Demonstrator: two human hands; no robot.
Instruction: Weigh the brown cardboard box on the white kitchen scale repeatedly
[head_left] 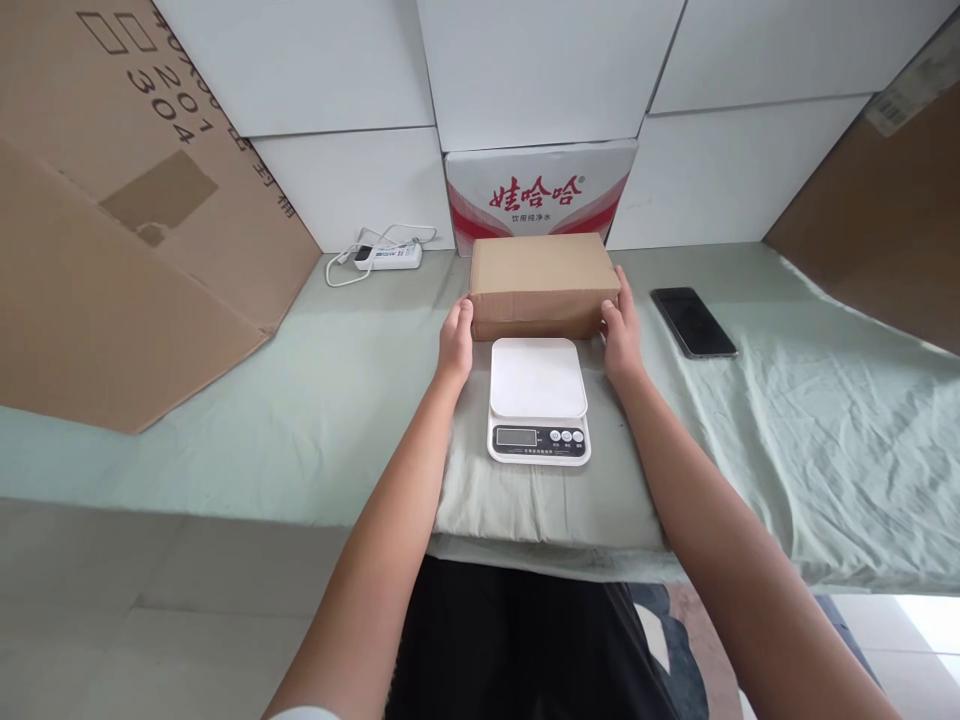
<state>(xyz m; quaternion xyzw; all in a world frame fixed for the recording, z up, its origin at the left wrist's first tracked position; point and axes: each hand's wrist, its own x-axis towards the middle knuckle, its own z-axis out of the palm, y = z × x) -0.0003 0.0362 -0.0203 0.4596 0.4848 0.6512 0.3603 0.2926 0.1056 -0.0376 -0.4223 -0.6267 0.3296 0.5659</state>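
Note:
A closed brown cardboard box (541, 285) is gripped at its two ends, just behind a white kitchen scale. My left hand (456, 338) wraps its left end, thumb on the front face. On the opposite end, my right hand (621, 325) presses with its thumb at the front corner and its fingers along the side. The kitchen scale (538, 385) lies flat between my forearms, its bare platform toward the box and its display and buttons facing me. Whether the box rests on the cloth or is slightly raised, I cannot tell.
A black phone (694, 322) lies to the right. Back left is a white power strip (388, 256) with its cable. Behind stands a white and red carton (541, 185). Large cardboard panels (112, 250) flank the green cloth-covered table (360, 400), whose front edge is before my lap.

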